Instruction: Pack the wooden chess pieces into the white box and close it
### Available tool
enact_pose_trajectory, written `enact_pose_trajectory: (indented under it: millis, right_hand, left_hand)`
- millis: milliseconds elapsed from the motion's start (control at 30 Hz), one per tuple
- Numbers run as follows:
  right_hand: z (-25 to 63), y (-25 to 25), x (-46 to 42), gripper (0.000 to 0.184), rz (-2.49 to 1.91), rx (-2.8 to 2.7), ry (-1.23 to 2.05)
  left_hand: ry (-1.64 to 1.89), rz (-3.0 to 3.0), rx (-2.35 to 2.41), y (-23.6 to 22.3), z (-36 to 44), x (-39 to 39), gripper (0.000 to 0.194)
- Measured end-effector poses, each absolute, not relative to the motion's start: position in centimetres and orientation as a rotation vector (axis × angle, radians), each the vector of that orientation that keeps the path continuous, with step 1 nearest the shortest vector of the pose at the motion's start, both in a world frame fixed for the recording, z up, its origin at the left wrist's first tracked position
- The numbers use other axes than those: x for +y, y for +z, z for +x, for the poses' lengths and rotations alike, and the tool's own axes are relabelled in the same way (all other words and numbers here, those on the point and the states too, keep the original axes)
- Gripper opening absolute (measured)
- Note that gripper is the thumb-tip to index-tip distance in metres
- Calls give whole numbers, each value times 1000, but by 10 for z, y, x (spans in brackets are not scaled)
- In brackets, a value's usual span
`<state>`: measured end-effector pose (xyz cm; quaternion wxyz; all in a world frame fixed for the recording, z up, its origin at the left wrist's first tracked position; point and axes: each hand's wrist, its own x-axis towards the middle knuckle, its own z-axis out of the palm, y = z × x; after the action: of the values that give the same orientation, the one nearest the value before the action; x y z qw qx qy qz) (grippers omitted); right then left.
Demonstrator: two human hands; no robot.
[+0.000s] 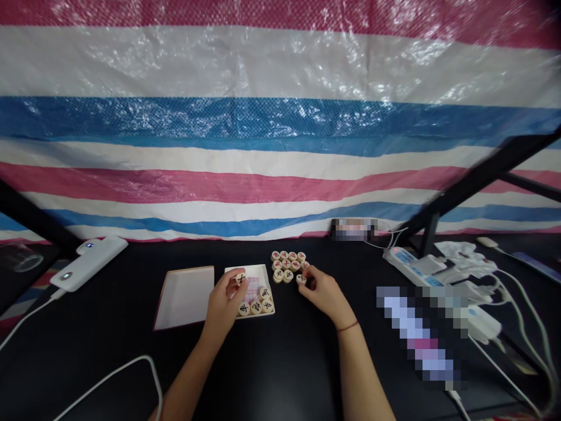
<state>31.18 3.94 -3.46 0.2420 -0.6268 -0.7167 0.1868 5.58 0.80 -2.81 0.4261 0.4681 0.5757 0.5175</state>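
Round piece pinched in left hand, over white box

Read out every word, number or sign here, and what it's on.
Nothing reads with certainty.
Round cream pieces with red characters: too small.
Round cream pieces with black characters, some in the shallow white box, left hand and right hand: too small.
White plastic device, left: lit marks too small.
Pixelated patches: unreadable.
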Motion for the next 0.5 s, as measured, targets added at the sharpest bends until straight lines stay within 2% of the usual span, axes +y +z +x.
enact_pose_trajectory:
  millis: [167, 367, 500]
  right_hand:
    - [307, -40, 41, 5, -1717, -2025, 460]
    - [301, -29, 39, 8, -1635, -1959, 505]
    - [266, -15, 25, 16, -1329, -1893, 827]
  left_hand:
    - [1187, 1194, 1451, -37, 58, 8, 39]
    - [1231, 1550, 1510, -33, 58, 5, 27]
    - [1217, 1962, 1457, -33, 66, -2, 19]
